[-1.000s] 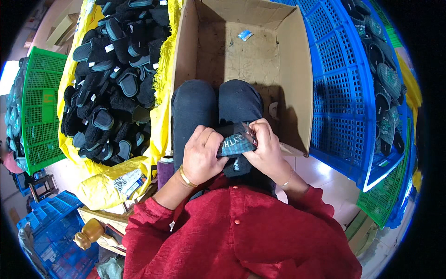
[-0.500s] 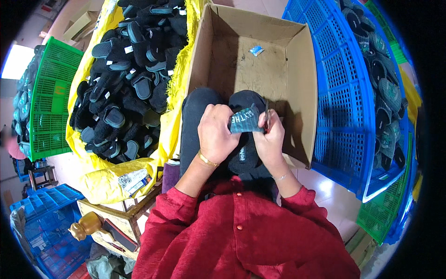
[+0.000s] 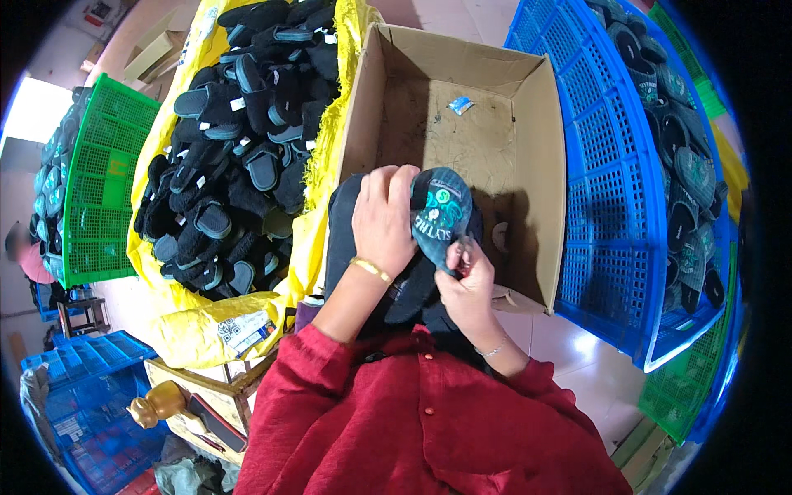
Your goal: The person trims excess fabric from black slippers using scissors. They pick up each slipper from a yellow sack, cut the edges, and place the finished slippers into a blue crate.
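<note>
The left hand gripped a slipper; the right hand pinched its edge, apparently working there; the next move called for steadiness.

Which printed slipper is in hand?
The dark slipper in the left hand, right hand at its edge; other printed slippers are piled far left and right.

A pale, glossy tiled floor reflects a white patch of glare at right. Far left, a bright white rectangle, possibly a window, glows beyond a small dark stand. Lower left is a worn, light-wood, box-like table.
</note>
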Motion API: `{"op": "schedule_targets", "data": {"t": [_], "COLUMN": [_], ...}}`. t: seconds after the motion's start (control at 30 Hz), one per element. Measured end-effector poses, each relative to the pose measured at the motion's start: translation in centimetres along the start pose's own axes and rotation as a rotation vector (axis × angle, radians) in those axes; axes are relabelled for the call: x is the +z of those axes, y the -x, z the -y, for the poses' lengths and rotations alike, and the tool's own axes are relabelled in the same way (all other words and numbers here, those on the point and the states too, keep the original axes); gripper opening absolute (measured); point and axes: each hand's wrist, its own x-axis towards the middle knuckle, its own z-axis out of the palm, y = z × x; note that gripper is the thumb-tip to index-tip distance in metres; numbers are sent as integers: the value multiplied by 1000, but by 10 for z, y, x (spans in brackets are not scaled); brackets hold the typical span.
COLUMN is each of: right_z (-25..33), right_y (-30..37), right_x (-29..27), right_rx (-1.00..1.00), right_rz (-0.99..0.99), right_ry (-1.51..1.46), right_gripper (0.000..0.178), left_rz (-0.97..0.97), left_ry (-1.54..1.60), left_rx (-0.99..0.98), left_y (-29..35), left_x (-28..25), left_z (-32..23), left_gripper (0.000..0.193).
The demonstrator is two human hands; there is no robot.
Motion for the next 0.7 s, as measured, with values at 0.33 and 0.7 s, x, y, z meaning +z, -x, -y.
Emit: {"op": "schedule_targets", "data": {"t": [0.33,0.7], "right_z": [31,3], "right_y": [15,-14], "right_x": [-35,-46], "right_rx": [201,316], "right_rz": [170,160], "right_ry": [-291,129], "right_gripper": [8,31], "left_rz": [28,194], "left_ry": [12,2], "left_rx": [245,351], "left_y": [22,61], "left_x": [-24,-49], "left_z": [11,2], "left_gripper": [18,20]}}
